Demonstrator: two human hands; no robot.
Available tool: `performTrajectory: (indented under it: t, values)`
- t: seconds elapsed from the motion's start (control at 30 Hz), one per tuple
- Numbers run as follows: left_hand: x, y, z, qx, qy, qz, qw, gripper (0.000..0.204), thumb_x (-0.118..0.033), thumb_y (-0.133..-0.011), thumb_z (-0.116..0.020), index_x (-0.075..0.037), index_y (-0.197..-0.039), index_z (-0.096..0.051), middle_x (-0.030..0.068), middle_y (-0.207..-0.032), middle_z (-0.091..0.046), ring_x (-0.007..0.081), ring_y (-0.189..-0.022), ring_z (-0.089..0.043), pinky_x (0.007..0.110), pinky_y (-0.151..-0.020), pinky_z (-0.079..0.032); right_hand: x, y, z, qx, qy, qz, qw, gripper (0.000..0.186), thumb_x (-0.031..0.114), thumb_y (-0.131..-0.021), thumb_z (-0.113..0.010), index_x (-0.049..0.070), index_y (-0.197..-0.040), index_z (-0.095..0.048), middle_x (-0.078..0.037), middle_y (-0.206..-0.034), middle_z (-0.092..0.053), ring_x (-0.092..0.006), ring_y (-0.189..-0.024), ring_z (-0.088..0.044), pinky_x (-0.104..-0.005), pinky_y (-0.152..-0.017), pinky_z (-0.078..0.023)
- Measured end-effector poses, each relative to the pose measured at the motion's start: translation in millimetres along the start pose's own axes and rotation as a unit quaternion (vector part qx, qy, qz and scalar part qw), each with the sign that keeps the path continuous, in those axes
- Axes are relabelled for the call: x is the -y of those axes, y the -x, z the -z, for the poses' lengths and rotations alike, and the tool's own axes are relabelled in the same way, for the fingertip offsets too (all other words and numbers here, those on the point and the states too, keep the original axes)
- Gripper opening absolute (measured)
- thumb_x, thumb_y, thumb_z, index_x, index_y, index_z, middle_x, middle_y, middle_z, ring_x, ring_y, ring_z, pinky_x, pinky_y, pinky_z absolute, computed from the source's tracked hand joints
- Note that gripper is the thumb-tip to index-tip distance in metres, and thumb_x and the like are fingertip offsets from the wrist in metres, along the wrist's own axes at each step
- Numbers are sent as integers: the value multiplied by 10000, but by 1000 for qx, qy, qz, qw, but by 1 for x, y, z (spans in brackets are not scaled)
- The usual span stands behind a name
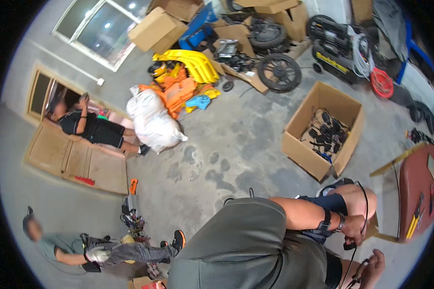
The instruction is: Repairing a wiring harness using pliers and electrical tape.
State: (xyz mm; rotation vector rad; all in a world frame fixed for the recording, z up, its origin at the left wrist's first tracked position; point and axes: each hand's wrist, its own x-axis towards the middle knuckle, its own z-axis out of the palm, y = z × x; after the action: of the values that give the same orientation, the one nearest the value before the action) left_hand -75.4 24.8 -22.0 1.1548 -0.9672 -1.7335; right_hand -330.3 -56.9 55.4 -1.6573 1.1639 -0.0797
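At the lower right, my left hand [355,228] is closed round a black cable [368,202] beside a small dark piece whose kind I cannot make out. Below it, my right hand [371,269] has curled fingers on a looped black part of cable [357,277], partly cut off by the rim. A bare bent knee [359,197] is just past my left hand. My grey sleeve [234,226] fills the lower middle. A maroon padded seat [414,178] with yellow-handled pliers [412,224] stands right of my hands.
A cardboard box [296,127] holds tangled black parts. White sacks [152,120], yellow-orange plastic panels [188,67], wheels [278,72] and a black compressor [332,53] line the back. One person [89,123] reclines on a cabinet holding something small; another person [58,245] is at lower left.
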Motion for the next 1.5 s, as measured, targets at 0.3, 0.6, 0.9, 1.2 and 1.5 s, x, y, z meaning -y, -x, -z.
performTrajectory:
  t: [0.3, 0.6, 0.9, 1.2, 1.5]
  values:
    - [10, -2, 16, 47, -58, 9, 997, 139, -42, -720, -804, 43, -712, -695, 97, -597, -674, 176, -509, -667, 322, -483, -534, 12, -24, 47, -77, -143, 62, 985, 496, 167, -904, -632, -21, -1355, -548, -113, -1109, -644, -110, -619, -476, -221, -530, -374]
    - [22, -14, 21, 59, -69, 4, 996, 161, -122, -728, -805, 9, -704, -714, 61, -609, -691, 139, -527, -662, 307, -536, -539, -36, -22, 41, -260, -110, 42, 958, 420, 199, -939, -619, -77, -1255, -607, -117, -930, -621, -189, -735, -562, -294, -602, -471]
    - [-17, 5, 12, 70, -124, 101, 985, 150, -180, -753, -755, -36, -778, -723, 38, -650, -690, 114, -548, -629, 306, -556, -510, -111, 54, 74, -299, -93, -33, 949, 396, 241, -1019, -531, 33, -1356, -539, -58, -1325, -571, -124, -1085, -534, -256, -887, -430]
    - [-11, 26, 36, 68, -54, 92, 992, 110, -112, -870, -716, -4, -889, -708, 32, -718, -677, 89, -616, -630, 235, -564, -510, -71, 87, 12, -428, -179, -118, 878, 270, 219, -1024, -507, 1, -1173, -563, -72, -886, -634, -127, -635, -616, -253, -501, -470]
    - [-13, 15, 37, 80, -25, 74, 994, 90, -49, -866, -698, 27, -908, -672, 56, -725, -669, 125, -627, -620, 251, -594, -498, -75, 103, -36, -399, -621, 111, 665, 234, 190, -992, -594, 43, -1166, -542, -134, -946, -667, -194, -676, -670, -253, -515, -525]
